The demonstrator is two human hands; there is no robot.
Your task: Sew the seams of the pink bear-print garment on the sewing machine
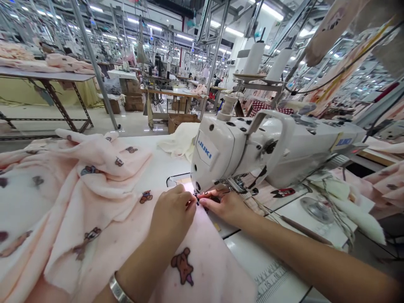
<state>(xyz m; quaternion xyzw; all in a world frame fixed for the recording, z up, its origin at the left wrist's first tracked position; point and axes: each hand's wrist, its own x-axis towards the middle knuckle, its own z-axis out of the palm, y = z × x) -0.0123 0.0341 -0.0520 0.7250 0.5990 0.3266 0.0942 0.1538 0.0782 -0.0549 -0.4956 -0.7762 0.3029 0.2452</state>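
1. Head view, left hand: The left hand [173, 210] is over the pink fabric [202, 248], its fingers curled inward and their tips close to the machine's needle area. The fingertips are partly hidden, so I cannot tell whether they are fully closed or pinch anything. A silver bracelet [118, 290] circles the wrist.
2. Head view, right hand: The right hand [225, 206] reaches in from the other side, thumb and forefinger extended toward the left fingertips. Small dark parts lie between the two hands; I cannot tell whether this hand grips anything.
3. Head view, fabric: The bear-printed pink fabric spreads over the tabletop [148, 147], heaped in folds to the left and lying flatter beneath the left hand, with one edge near the needle area.
4. Head view, surroundings: The white sewing machine [217, 147], marked JUKI, stands just beyond the hands. Red-handled snips [283, 192] and a round clear dish [316, 209] lie to its right. Cream cloth [181, 136] lies behind, and thread cones [254, 59] stand above.
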